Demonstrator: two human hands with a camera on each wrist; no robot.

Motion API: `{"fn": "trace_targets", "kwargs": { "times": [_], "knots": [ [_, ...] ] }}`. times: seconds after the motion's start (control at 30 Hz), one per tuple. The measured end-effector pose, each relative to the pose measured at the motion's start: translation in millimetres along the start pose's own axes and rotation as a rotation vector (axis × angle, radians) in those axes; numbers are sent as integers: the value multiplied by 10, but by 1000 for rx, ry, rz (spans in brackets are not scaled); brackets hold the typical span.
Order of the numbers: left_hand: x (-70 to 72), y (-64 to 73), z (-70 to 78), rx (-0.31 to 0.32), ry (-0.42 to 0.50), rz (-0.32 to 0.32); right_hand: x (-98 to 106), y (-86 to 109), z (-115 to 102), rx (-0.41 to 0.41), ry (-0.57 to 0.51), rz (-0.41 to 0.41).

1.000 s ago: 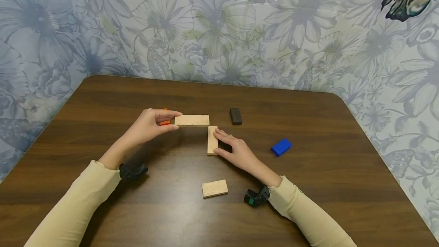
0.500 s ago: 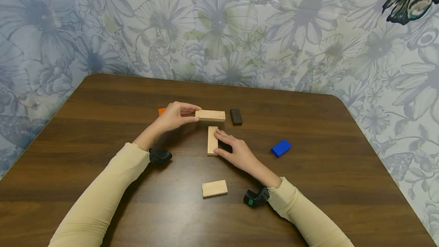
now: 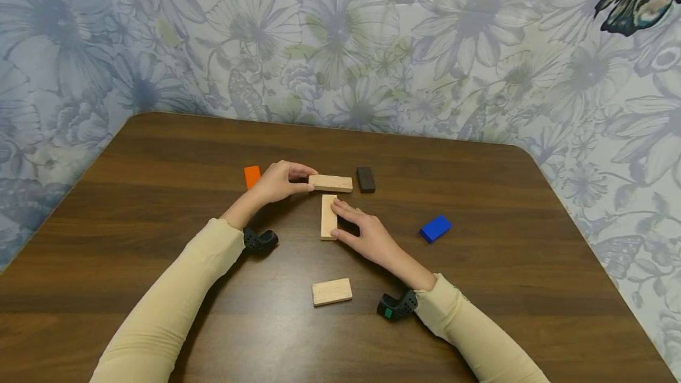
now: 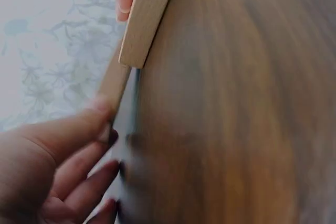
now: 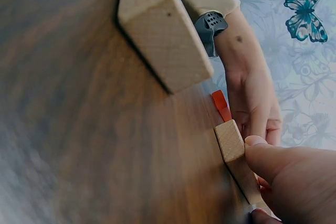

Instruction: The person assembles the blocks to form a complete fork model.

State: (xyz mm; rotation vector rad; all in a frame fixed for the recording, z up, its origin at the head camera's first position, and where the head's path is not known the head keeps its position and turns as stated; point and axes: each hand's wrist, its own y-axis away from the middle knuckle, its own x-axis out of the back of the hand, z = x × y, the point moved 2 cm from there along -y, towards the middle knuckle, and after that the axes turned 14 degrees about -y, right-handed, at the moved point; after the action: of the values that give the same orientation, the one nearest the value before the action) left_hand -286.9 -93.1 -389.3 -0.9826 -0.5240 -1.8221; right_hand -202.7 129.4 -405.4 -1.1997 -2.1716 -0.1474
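My left hand [image 3: 279,182] pinches one end of a plain wooden block [image 3: 332,184] between thumb and fingers. The block lies crosswise, close to the tabletop. Just below it in the head view, a second wooden block [image 3: 327,217] points away from me. My right hand [image 3: 367,232] holds that one, thumb near its closer end and fingertips near its far end, along the right edge. In the left wrist view the two blocks overlap near a corner, with the right-hand block [image 4: 149,19] in front. Nearer to me lies a third wooden block [image 3: 332,292], untouched.
On the brown table [image 3: 159,288], an orange block [image 3: 252,176] sits behind my left hand, partly hidden. A black block [image 3: 365,180] lies just right of the left-hand block. Farther right is a blue block [image 3: 435,229]. Floral wallpaper [image 3: 362,64] covers the wall behind.
My left hand has carried its wooden block to the right and lowered it beyond the far end of the right-hand block. More of the orange block shows. My right hand has stayed put.
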Motion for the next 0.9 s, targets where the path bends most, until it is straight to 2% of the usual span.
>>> {"fn": "trace_targets", "kwargs": {
  "times": [0.1,0.23,0.57,0.9],
  "knots": [
    [-18,1,-22,13,-15,-5,-3,-7,2,2,-7,-7],
    [-36,12,-39,-5,-6,-2,-3,-5,9,1,-6,-8],
    [-66,5,-36,-12,-18,43,-4,15,17,-6,1,-1],
    [-74,52,-13,-24,5,-8,-9,19,12,-12,-3,-3]
  ]
}}
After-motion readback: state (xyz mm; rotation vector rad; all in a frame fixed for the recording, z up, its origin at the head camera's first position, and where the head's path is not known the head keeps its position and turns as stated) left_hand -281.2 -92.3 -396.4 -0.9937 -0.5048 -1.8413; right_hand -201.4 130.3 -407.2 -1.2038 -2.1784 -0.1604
